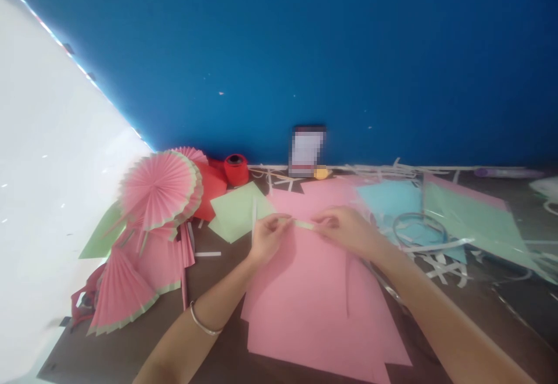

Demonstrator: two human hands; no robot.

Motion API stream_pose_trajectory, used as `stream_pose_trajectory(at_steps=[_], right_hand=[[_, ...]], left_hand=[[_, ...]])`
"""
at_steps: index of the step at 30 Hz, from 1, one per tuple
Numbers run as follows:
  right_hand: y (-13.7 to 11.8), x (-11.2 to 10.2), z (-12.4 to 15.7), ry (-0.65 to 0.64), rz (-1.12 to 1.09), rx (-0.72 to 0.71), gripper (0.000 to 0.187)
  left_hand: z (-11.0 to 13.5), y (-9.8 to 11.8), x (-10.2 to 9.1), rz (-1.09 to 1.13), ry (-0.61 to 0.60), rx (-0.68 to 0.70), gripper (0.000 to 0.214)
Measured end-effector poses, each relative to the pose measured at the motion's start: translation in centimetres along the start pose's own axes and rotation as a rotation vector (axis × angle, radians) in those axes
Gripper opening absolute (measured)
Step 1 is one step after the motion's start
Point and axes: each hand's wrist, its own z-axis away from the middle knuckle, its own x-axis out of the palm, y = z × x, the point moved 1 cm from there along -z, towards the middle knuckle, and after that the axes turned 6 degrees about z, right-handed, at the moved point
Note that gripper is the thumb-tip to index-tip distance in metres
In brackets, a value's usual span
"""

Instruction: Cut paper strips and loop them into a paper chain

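Note:
My left hand (270, 236) pinches one end of a narrow pale green paper strip (304, 225). At the strip's other end, the fingers of my right hand (346, 228) are closed on it too, so it stretches level between both hands. Beneath them lies a stack of pink paper sheets (314, 314), its edges not quite aligned. Pale green paper pieces (238, 212) are spread just beyond my left hand. Part of the strip is hidden by my fingertips.
Pleated pink paper fans with green rims (159, 189) pile up at left, near a red tape roll (236, 172). A phone (306, 150) leans on the blue wall (349, 53). At right are blue paper (387, 194), a clear ring (419, 215), white scraps (444, 268) and plastic-wrapped green sheets (471, 221).

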Motion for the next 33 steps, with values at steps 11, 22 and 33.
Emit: stream_pose_trajectory(at_steps=[11, 22, 33], right_hand=[[-0.05, -0.58, 0.11, -0.094, -0.015, 0.079, 0.015], [-0.29, -0.62, -0.01, -0.084, 0.056, 0.055, 0.02], [0.0, -0.02, -0.26, -0.113, 0.104, 0.029, 0.021]], left_hand=[[-0.03, -0.02, -0.17, -0.043, 0.0, 0.027, 0.039], [0.06, 0.14, -0.26, -0.054, 0.008, 0.022, 0.04], [0.0, 0.14, -0.36, -0.078, 0.028, 0.013, 0.032]])
